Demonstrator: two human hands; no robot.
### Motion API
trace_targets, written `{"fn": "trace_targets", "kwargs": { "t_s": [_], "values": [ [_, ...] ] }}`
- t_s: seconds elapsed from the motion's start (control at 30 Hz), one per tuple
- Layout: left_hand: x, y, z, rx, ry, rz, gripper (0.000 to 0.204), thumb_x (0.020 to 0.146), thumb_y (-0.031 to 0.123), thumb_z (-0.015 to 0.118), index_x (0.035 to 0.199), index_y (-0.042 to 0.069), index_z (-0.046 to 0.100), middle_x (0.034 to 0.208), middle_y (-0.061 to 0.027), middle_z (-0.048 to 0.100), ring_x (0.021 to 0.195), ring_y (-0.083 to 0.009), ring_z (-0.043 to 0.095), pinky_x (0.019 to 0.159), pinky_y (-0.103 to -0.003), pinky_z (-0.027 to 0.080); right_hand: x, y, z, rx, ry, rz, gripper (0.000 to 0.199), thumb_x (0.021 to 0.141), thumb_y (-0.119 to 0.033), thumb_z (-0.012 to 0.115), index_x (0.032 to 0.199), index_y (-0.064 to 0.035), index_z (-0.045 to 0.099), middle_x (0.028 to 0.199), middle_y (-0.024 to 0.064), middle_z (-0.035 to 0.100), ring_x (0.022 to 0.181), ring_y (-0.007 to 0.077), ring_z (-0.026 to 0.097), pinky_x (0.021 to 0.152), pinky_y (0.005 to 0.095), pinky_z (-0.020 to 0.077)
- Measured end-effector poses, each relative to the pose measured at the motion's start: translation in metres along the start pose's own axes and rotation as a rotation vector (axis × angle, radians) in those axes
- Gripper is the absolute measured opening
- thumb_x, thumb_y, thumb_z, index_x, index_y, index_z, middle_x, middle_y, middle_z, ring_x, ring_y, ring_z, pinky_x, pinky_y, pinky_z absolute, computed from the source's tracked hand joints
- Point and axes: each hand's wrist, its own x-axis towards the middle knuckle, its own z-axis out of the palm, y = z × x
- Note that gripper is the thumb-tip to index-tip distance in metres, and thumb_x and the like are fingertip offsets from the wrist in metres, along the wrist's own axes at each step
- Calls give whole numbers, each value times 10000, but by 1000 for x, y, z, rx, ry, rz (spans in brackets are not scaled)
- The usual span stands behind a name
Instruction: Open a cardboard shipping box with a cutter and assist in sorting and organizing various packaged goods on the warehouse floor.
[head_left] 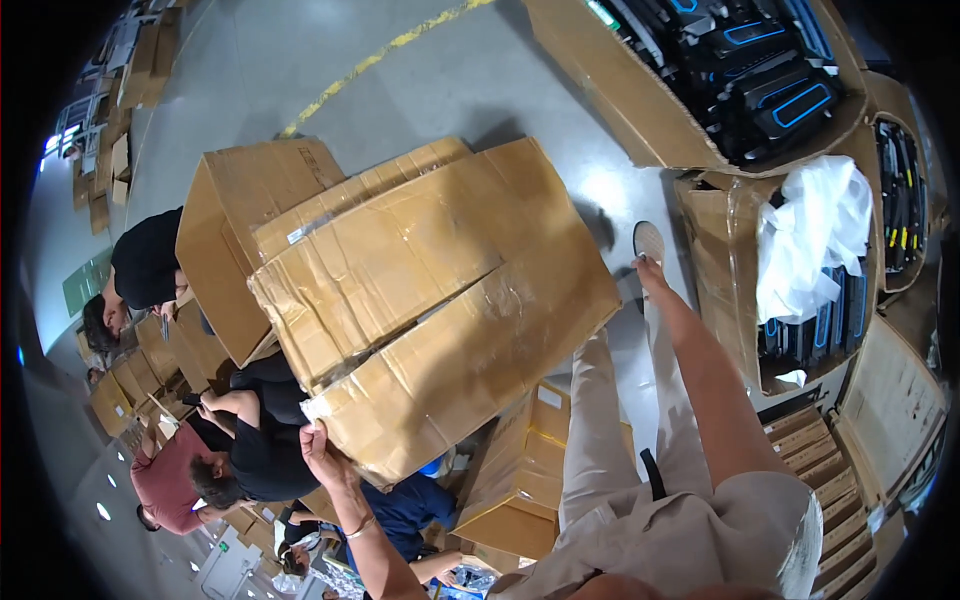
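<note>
My left hand (322,447) grips the lower near corner of a large, crumpled cardboard box (440,300) with taped flaps, which is tilted in front of me. My right arm stretches forward along my beige trouser leg. My right hand (651,270) is small in view beside a shoe sole (648,240) on the grey floor, apart from the box. Whether its fingers hold anything is too small to tell.
Another brown carton (235,235) stands behind the big box. Open cartons (620,90) of black-and-blue devices and a white plastic bag (810,230) stand at upper right. Flat cartons (820,470) are stacked at lower right. Several people (255,450) crouch at lower left among small boxes.
</note>
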Motion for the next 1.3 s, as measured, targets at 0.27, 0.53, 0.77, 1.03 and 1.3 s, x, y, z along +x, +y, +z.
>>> {"fn": "trace_targets", "kwargs": {
  "t_s": [0.27,0.53,0.77,1.03,1.3],
  "values": [
    [32,0,-8,140,-104,-38,46,797,21,548,796,63,528,802,-42,598,724,-108,549,700,-231,436,16,59,43,519,-204,445,363,830,-409,413,1120,-192,428,1184,59,428,1113,389,331,853,614,301],
    [76,36,53,1116,-151,184,336,820,146,557,1122,27,470,830,-42,547,746,-126,519,691,-223,404,-2,52,73,464,-146,269,394,849,-424,393,1096,-119,432,1182,53,436,1108,286,394,794,542,419],
    [73,-74,207,1595,-829,693,235,782,226,578,914,31,588,855,-180,575,786,-311,561,729,-366,459,-24,51,64,499,-108,233,344,836,-412,429,1050,-145,460,1114,21,453,1000,258,469,741,500,448],
    [55,-120,252,1832,-850,359,314,719,288,619,909,43,573,917,-172,571,863,-318,552,759,-393,440,-75,60,45,579,-131,295,328,862,-402,407,1030,-125,460,1094,50,459,940,242,501,724,473,463],
    [2,-40,224,1759,-868,158,184,736,253,609,801,82,593,708,-156,591,733,-316,585,619,-390,455,-166,-39,-31,31,25,-334,181,852,-270,459,892,-99,504,812,86,556,764,239,543,596,360,445]
  ]
}}
